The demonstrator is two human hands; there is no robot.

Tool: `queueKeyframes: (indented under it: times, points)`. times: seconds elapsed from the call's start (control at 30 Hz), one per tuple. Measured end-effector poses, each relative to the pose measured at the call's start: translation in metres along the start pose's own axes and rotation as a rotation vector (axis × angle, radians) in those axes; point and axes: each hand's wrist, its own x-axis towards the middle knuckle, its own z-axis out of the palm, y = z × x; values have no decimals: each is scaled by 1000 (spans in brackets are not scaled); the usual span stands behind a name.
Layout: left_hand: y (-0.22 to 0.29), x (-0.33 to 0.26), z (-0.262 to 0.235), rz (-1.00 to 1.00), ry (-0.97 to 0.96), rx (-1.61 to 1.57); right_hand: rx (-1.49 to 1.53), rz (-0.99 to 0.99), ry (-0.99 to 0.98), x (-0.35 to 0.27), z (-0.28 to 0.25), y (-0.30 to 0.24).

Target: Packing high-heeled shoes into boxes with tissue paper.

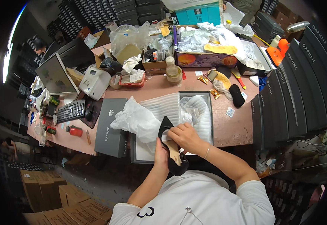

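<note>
At the near edge of the pink bench [231,131], over the open shoe box [208,112], both hands work on a black pointed-toe high-heeled shoe [171,150]. The left hand [161,155] is closed around the rear half of the shoe, near the heel. The right hand [184,135] rests curled over the forepart, fingertips pressing a white paper wad at the shoe opening. White tissue paper [137,120] spills over the left wall of the box. The grey box lid [111,127] lies just beside it, toward the keyboard [71,110].
</note>
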Motion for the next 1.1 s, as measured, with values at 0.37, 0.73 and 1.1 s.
queueKeyframes:
  times: [0.37, 0.73, 1.1]
  points:
    - [-14, -2, 14, 72, 9, 35, 167, 343, 94, -17, 1, -11]
    - [3, 5, -6, 177, 55, 24, 68, 404, 223, -32, -22, -6]
    - [-6, -20, 11, 137, 80, 181, 120, -23, -65, -8, 6, -10]
